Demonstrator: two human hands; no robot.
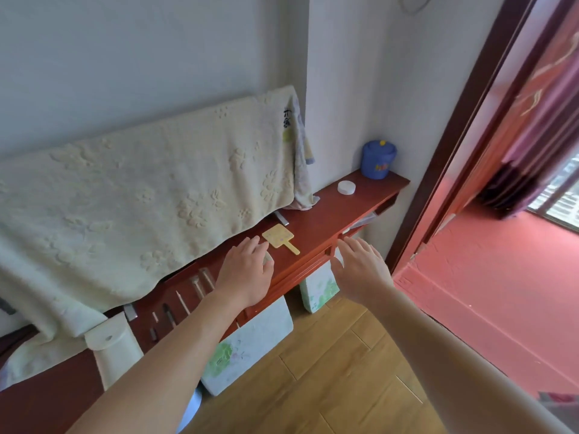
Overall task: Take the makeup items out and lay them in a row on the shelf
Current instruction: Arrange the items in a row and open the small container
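- While the left hand (246, 272) lies palm down on the red shelf (329, 214), its fingers bend lightly over a small pale round item (268, 258). Whether it grips that piece or only covers it, I can't tell from here.
- Just beyond those fingertips lies a yellow hand mirror (279, 237), flat on the shelf, handle pointing toward the front edge.
- Right hand (360, 267) is out over the shelf's front edge, fingers spread wide, holding nothing.
- Look left of the wrist: two slim brushes (200, 283) side by side, then a thin stick (182, 302), then dark pencils (169, 313), all lined up along the shelf.
- At the near end a white pouch (114, 349) hangs over the front edge.
- Far end: a white round jar (346, 187), and behind it a blue lidded tub (377, 159) in the corner.
- A cream towel (141, 189) drapes down behind the row, its hem close above the brushes.
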